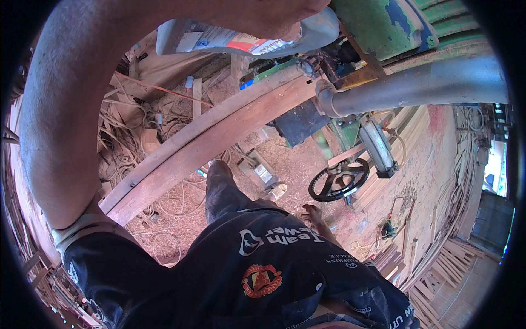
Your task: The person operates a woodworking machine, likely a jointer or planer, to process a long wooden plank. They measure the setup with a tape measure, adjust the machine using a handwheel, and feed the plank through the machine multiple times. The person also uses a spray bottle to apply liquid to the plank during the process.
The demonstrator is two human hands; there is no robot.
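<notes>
Gripping a grey jug [323,27] at the head view's top edge, the left hand [287,19] appears closed around it, above a long board [241,129] whose edges slant toward the lower left. The right hand [314,214] hangs near the black wheel [339,178], its fingers too unclear to tell, while open floor [419,164] spreads right of the wheel.

The jug [320,30] is grey-blue, its label [244,42] red, white and blue. The plank [224,136] is reddish brown, the wheel [339,180] black, the machine cover [371,41] green with blue patches, the shirt [219,274] navy with white lettering.
</notes>
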